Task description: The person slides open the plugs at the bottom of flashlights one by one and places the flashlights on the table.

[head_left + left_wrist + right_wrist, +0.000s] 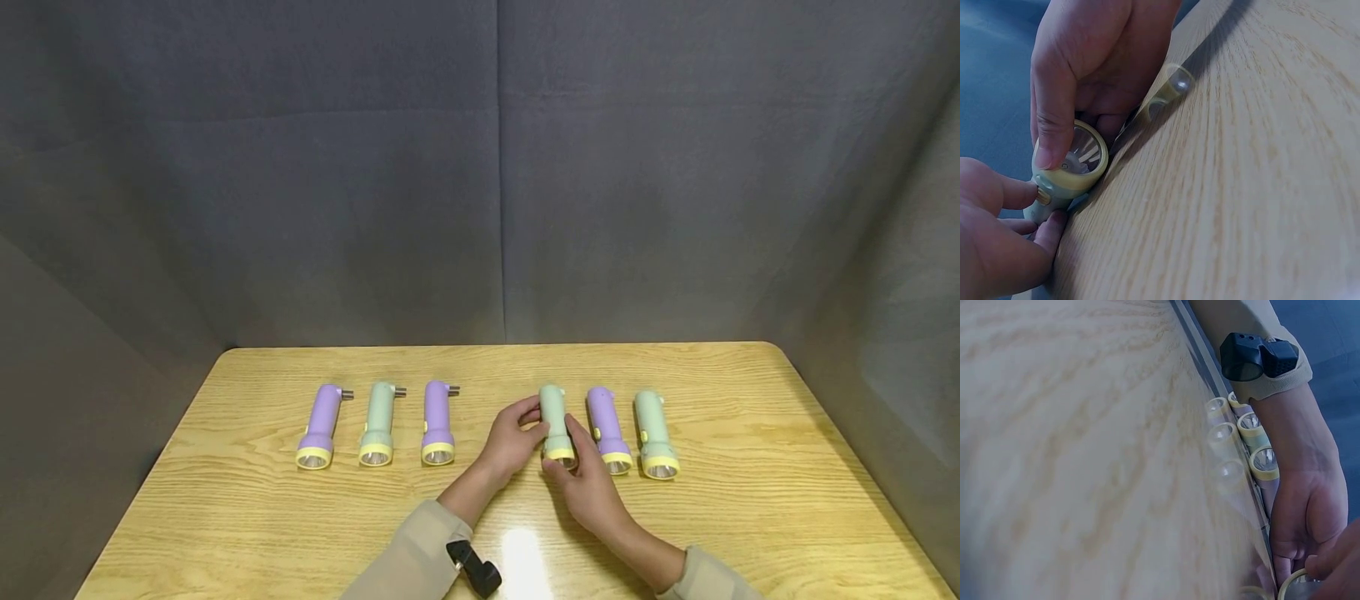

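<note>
A pale green flashlight (553, 412) with a yellow lens ring lies right of the table's middle, its lens toward me. My left hand (512, 442) holds it from the left; in the left wrist view the thumb lies at the yellow switch (1042, 196). From the right, my right hand (591, 490) grips its lens end, with the thumb over the ring. Close to the right hand are a purple flashlight (606, 425) and another green flashlight (655, 433). In the right wrist view only part of the held flashlight's lens (1300, 589) shows.
Left of the hands lie a purple flashlight (438, 421), a green flashlight (378, 421) and a further purple flashlight (322, 423), each with metal prongs sticking out rightward. The wooden table (262, 533) is backed by a dark grey curtain (360, 208). A black camera (472, 569) sits on the left sleeve.
</note>
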Available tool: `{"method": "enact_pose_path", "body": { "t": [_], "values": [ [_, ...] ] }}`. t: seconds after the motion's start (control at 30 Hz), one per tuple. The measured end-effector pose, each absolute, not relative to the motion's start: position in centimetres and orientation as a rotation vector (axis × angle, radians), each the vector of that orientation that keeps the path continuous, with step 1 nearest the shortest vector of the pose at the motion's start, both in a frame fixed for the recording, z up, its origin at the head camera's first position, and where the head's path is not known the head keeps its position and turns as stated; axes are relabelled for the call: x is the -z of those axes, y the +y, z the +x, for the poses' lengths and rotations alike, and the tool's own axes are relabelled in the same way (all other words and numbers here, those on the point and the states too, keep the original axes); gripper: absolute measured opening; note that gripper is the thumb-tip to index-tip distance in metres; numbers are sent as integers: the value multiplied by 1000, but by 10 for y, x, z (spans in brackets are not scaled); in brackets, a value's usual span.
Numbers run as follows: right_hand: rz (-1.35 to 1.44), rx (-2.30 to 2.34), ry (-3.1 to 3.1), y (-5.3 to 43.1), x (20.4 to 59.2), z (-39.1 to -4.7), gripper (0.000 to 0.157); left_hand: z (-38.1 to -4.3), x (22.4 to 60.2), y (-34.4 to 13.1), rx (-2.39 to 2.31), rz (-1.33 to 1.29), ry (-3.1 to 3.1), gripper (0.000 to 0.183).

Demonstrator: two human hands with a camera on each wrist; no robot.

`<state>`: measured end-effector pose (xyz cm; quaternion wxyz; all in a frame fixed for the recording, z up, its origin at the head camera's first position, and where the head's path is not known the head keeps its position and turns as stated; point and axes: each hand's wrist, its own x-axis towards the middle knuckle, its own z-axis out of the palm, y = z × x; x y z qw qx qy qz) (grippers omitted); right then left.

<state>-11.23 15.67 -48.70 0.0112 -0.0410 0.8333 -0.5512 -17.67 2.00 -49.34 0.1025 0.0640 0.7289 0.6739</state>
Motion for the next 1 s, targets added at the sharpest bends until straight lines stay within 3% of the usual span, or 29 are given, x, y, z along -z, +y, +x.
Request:
{"method": "enact_pose_path", "body": {
  "t": [1.0],
  "values": [
    [-162, 1884, 2513, 158, 484, -113, 76, -174, 486, 13, -2047, 214, 2006, 45]
  ]
}}
